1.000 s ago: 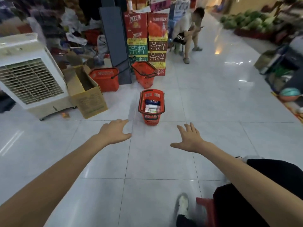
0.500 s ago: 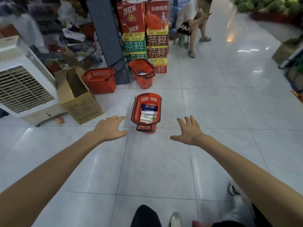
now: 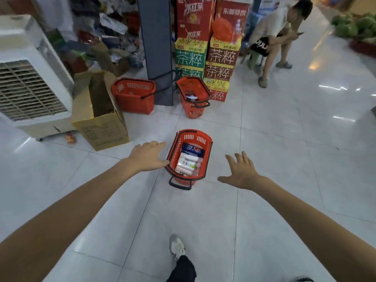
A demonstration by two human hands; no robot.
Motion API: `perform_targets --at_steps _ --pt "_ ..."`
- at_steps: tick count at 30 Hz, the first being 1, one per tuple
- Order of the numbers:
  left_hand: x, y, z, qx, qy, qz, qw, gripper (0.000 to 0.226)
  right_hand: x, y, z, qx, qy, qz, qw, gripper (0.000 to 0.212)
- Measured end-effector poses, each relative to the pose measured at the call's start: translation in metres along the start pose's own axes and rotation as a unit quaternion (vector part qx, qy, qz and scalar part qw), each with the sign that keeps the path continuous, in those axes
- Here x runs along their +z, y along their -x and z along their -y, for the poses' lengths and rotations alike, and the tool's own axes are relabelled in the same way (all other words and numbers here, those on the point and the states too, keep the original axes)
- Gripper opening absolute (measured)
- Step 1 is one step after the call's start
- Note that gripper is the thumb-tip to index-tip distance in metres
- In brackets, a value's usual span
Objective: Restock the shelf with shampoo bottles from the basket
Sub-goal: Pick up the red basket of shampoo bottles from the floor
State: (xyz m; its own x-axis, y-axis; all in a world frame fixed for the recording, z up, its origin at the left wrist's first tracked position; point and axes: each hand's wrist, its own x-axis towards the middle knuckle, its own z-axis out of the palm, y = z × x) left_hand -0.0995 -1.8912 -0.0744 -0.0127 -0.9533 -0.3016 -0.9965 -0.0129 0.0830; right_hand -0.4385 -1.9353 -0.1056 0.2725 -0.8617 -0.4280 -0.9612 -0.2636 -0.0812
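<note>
Both hands, left (image 3: 147, 156) and right (image 3: 241, 173), spread, empty, flanking basket (image 3: 190, 158) at 12 o'clock. Risk: one-sided lift tips basket, spilling bottles (image 3: 188, 162).

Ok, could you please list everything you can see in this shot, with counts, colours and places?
loaded basket: one, red, on the floor, centre
shampoo bottles: several, mostly white, one dark blue, lying in the loaded basket
spare baskets: two, red, one on each side of the pillar, the second here
pillar: one, grey, top centre
cardboard box: one, brown, open, left of the spare baskets
air cooler: one, white, far left
drink cartons: stack, red, green, brown, right of the pillar
seated person: one, upper right
melons: pile, green, top right
shoe: one, white, bottom centre
left hand: open, at the loaded basket's left rim
right hand: open, apart, to its right
</note>
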Motion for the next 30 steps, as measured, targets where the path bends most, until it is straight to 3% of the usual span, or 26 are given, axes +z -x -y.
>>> perform_targets --at_steps 6,16,21,30 --pt "-0.011 -0.075 0.042 -0.04 0.036 0.005 0.999 0.088 -0.049 -0.093 0.007 -0.028 0.024 -0.003 0.999 0.103" --pt "-0.01 -0.157 0.055 -0.113 0.073 0.034 0.99 0.091 -0.08 -0.239 -0.005 -0.108 0.066 0.035 0.991 0.108" --pt "-0.005 -0.207 0.042 -0.232 0.111 0.052 0.965 0.086 -0.104 -0.358 -0.017 -0.198 0.095 0.076 0.973 0.105" --pt "-0.01 -0.237 -0.009 -0.38 0.139 0.056 0.913 0.084 -0.146 -0.479 -0.02 -0.317 0.155 0.111 0.929 0.107"
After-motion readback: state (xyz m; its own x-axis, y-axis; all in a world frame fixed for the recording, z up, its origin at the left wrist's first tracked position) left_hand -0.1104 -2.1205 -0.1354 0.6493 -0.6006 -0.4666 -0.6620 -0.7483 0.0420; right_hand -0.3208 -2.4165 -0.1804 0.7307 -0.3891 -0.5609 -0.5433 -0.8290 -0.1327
